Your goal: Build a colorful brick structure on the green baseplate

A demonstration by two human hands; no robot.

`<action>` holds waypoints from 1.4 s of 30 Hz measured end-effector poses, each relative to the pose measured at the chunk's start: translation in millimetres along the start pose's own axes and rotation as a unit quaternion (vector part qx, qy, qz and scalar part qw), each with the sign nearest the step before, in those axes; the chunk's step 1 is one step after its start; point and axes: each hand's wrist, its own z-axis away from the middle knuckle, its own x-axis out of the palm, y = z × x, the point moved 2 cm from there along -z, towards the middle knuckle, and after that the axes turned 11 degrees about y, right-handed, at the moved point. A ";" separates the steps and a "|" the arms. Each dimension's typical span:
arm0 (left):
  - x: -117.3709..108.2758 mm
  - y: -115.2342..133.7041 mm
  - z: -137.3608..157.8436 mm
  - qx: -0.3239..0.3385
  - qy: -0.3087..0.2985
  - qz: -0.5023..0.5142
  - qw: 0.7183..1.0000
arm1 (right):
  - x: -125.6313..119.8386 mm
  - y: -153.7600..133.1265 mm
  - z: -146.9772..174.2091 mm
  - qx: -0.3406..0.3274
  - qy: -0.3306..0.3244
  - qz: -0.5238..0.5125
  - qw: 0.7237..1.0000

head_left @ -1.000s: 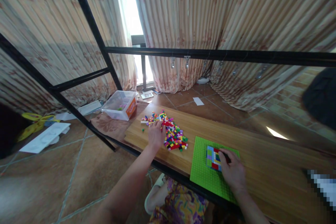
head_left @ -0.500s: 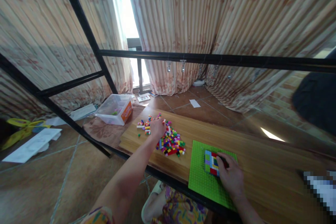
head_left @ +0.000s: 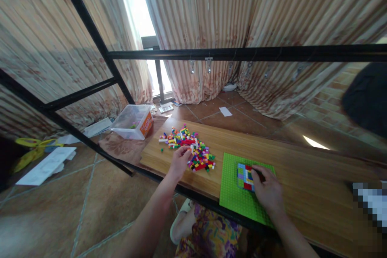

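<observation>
My left hand is at the near edge of a pile of small colourful toy bricks. Its thumb and fingers are pinched together; whether a brick is between them is hard to tell against the pile. Farther right, a green studded baseplate lies on the wooden board. On it sits a small block of joined toy bricks in blue, red, white, green and purple. My right hand curls around the right side of this block, and the fingers cover part of it.
A clear plastic box with an orange label stands beyond the left end of the wooden board. A black metal frame crosses in front of the curtains. White papers lie on the tiled floor at left.
My left hand has drawn back from over the middle of the brick pile to its near edge, uncovering bricks. My right hand stays at the brick block. The view has shifted slightly.
</observation>
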 end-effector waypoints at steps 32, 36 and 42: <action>26.5 -7.4 11.8 0.280 -0.007 -0.497 0.821 | 0.8 -1.0 0.4 -0.006 0.004 0.002 1.000; 27.2 -7.0 10.7 0.283 -0.005 -0.496 0.821 | 0.7 -0.7 0.2 -0.007 0.006 0.001 1.000; 25.8 -1.6 10.7 0.301 -0.017 -0.481 0.823 | 0.0 -2.3 0.4 -0.006 0.008 -0.004 1.000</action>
